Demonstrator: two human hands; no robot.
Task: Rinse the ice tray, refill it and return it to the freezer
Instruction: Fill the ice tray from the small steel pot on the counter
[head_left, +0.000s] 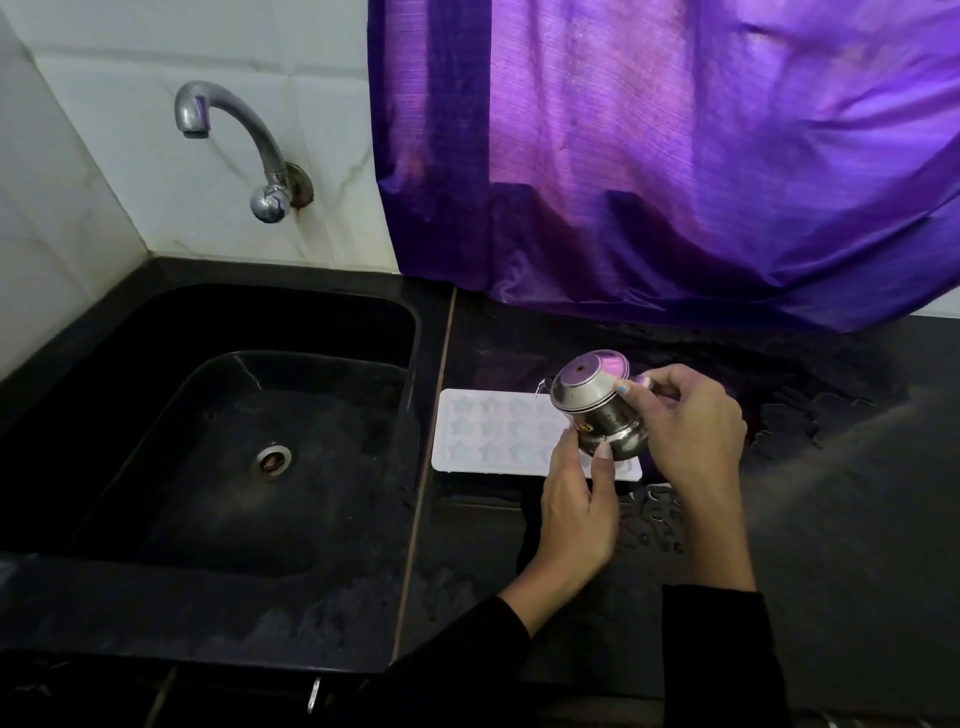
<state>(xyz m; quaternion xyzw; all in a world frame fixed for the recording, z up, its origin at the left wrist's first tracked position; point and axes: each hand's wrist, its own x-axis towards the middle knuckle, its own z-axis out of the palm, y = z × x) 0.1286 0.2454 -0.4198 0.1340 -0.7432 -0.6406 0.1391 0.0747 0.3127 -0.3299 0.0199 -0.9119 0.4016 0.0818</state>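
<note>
A white ice tray with star-shaped cells lies flat on the black counter, just right of the sink. Above its right end a small steel pot is tipped over toward the tray, base pointing up and left. My right hand grips the pot from the right side. My left hand supports the pot's lower rim from below with fingers and thumb. The tray's right end is hidden behind the pot and my hands. Whether water is flowing from the pot cannot be made out.
A black sink with a metal drain fills the left. A chrome tap sticks out of the white tiled wall above it. A purple curtain hangs over the back of the wet black counter.
</note>
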